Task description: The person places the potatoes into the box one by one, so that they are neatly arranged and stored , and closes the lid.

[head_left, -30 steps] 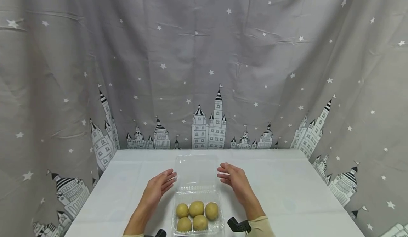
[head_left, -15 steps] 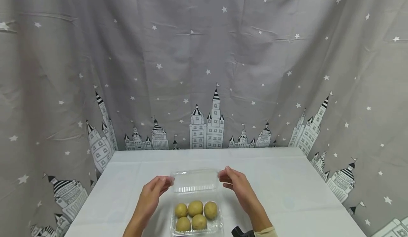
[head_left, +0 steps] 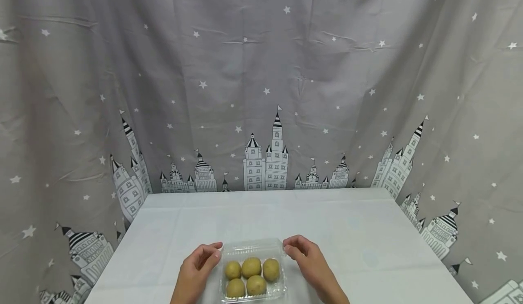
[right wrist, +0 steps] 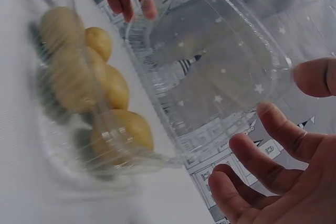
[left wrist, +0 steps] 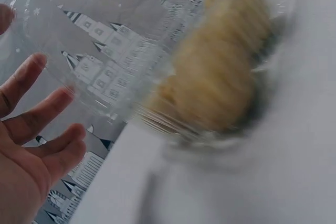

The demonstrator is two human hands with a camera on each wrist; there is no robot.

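Note:
A clear plastic clamshell container (head_left: 280, 291) lies on the table with several potatoes (head_left: 256, 285) in its base. Its hinged lid (head_left: 252, 246) stands raised at the back, tilted over the base. My left hand (head_left: 196, 267) pinches the lid's left edge between thumb and fingers. At the lid's right corner, my right hand (head_left: 309, 264) pinches the edge; in the right wrist view its thumb (right wrist: 315, 78) and index fingertip meet the rim while the other fingers spread loosely. The potatoes are blurred in the left wrist view (left wrist: 212, 72).
A white-covered table (head_left: 347, 231) extends behind and to both sides of the container. Beyond its far edge hangs a grey curtain (head_left: 261, 67) printed with stars and castles.
Both hands have moved from beside the flat-open lid onto its edges. The lid has swung up and toward me from lying back on the table; the hands have come nearer with it.

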